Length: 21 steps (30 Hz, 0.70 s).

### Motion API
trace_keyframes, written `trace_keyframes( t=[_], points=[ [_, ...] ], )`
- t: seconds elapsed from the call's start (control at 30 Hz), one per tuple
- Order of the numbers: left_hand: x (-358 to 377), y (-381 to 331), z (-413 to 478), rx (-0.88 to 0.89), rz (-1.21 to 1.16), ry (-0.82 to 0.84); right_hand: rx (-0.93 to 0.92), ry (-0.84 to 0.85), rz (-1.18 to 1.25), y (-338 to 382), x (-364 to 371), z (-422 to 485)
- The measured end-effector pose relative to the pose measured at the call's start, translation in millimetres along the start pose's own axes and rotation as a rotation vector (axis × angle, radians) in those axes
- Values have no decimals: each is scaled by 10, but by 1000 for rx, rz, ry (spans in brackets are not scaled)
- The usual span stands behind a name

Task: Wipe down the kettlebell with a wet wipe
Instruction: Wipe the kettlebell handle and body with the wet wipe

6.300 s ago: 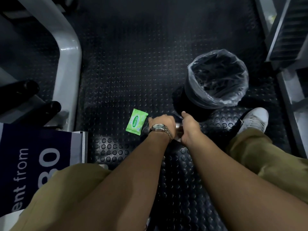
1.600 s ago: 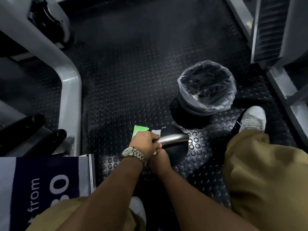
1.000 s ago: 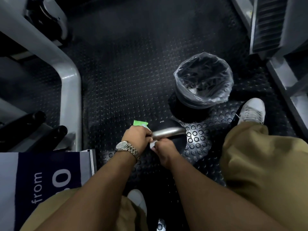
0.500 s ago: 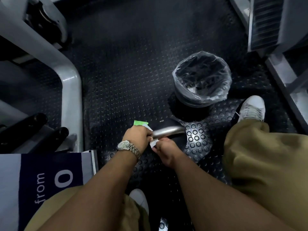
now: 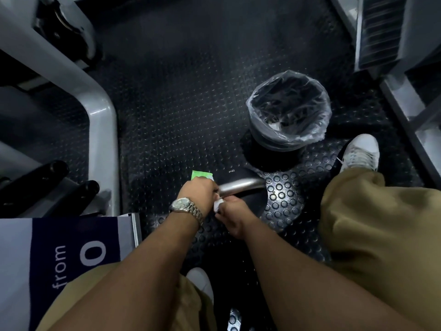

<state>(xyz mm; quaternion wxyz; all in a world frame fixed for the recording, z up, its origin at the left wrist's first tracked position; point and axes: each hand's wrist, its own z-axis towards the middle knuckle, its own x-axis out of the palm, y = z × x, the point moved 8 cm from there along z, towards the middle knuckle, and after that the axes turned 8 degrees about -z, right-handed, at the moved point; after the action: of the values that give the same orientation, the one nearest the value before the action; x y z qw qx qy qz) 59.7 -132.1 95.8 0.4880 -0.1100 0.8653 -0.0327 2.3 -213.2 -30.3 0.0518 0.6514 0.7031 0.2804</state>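
A black kettlebell (image 5: pixel 250 199) with a silver handle (image 5: pixel 241 186) stands on the studded rubber floor between my knees. My left hand (image 5: pixel 198 194), with a metal watch on the wrist, grips the left end of the handle. My right hand (image 5: pixel 232 211) pinches a white wet wipe (image 5: pixel 218 204) against the kettlebell just below the handle. A green wet wipe pack (image 5: pixel 201 175) lies on the floor behind my left hand, mostly hidden by it.
A black bin (image 5: pixel 290 115) lined with clear plastic stands just beyond the kettlebell. A grey machine frame (image 5: pixel 102 130) runs along the left, more grey frames (image 5: pixel 405 96) at the right. A blue and white sign (image 5: pixel 69 254) sits at lower left. My white shoe (image 5: pixel 360 151) is at the right.
Over the last second my right hand has shifted slightly with the wipe under the handle. My left hand keeps its grip. The view has drifted a little.
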Motion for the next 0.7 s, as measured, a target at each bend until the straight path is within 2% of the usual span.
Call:
trace_keyframes(
  t=[0.1,0.17,0.3,0.47,0.63,0.7],
  points=[
    [2,-8,-7,14,24,-11,-9,-27,-109,30,122,37],
    [6,-3,-4,15,24,-3,-11,-34,-6,62,25,31],
    [6,0,28,18,-1,14,41,-12,368,96,-200,72],
    [20,25,45,0,-19,20,63,42,291,117,-41,29],
    [23,42,42,7,-1,3,70,40,374,181,-220,-35],
    [22,46,49,5,-11,9,64,43,476,175,-314,-85]
  ],
)
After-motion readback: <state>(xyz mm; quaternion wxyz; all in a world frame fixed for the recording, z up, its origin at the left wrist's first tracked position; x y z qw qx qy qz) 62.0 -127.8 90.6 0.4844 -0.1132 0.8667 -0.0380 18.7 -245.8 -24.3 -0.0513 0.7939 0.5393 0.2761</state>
